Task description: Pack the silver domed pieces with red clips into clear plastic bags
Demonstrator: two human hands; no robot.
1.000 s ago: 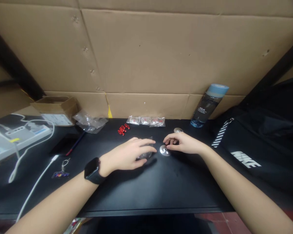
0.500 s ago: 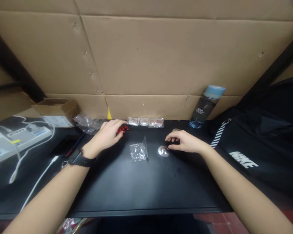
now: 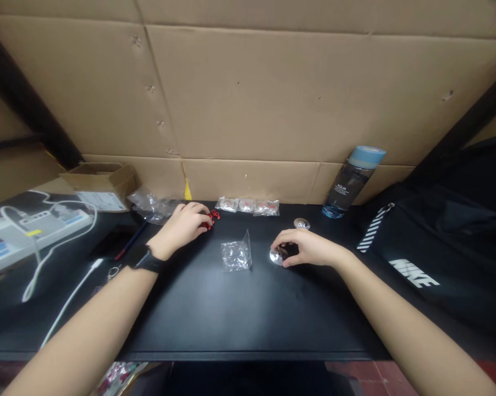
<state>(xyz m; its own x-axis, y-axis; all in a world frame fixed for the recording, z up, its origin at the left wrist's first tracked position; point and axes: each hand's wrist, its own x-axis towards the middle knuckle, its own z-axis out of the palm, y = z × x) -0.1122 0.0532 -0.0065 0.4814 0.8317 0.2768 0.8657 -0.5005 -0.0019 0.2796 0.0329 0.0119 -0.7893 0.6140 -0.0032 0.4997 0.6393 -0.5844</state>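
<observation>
My left hand point(image 3: 185, 224) rests at the back of the black table with its fingers curled onto a small pile of red pieces point(image 3: 215, 214), too small to make out. The hand covers part of the pile. On the right, my right hand point(image 3: 308, 246) has its thumb and fingers at opposite edges of a shiny round metal disc point(image 3: 276, 257) lying on the table. A second metal disc point(image 3: 301, 223) lies just behind that hand. Between the hands sits a crumpled clear plastic bag point(image 3: 235, 257).
Several small packets point(image 3: 246, 205) line the cardboard wall. A water bottle point(image 3: 351, 181) and a black Nike bag point(image 3: 429, 247) stand right. At left are a power strip point(image 3: 37, 234), a white cable point(image 3: 70, 305), an open cardboard box point(image 3: 102, 187) and more clear plastic point(image 3: 153, 206).
My right hand has moved left and down and closed around the near metal disc, uncovering the disc behind. My left fingers have curled in over the red pieces.
</observation>
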